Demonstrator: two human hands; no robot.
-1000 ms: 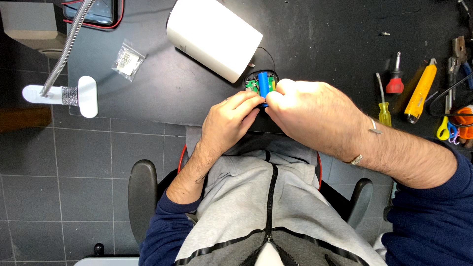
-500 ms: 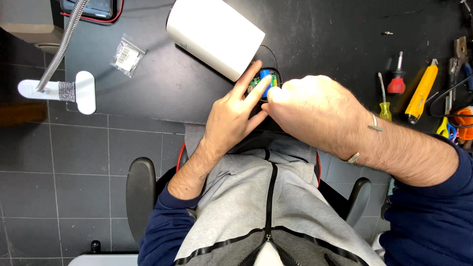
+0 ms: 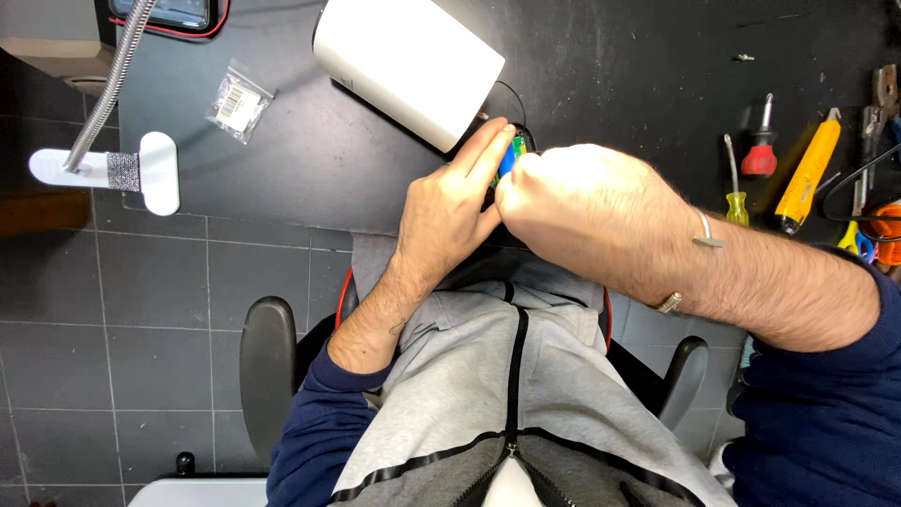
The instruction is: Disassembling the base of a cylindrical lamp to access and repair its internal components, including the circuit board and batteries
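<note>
My left hand (image 3: 450, 211) and my right hand (image 3: 587, 211) meet at the near edge of a black worktop (image 3: 328, 160). Between them sits a small black device with a green circuit board and a blue part (image 3: 508, 158). The left fingers steady it from the left. My right hand is closed in a fist over its right side and grips the blue part; most of the device is hidden under both hands. A thin black wire runs from it toward a white cylinder (image 3: 405, 66).
The white cylinder lies on its side just behind the hands. A small clear bag (image 3: 238, 100) lies at left. A flexible lamp arm on a white clamp (image 3: 113, 167) holds the table's left edge. Screwdrivers (image 3: 760, 141), a yellow tool (image 3: 807, 174) and an orange tool lie at right.
Both hands have moved a little forward over the table edge, toward the cylinder. My right hand now covers more of the device, and only a sliver of blue and green shows.
</note>
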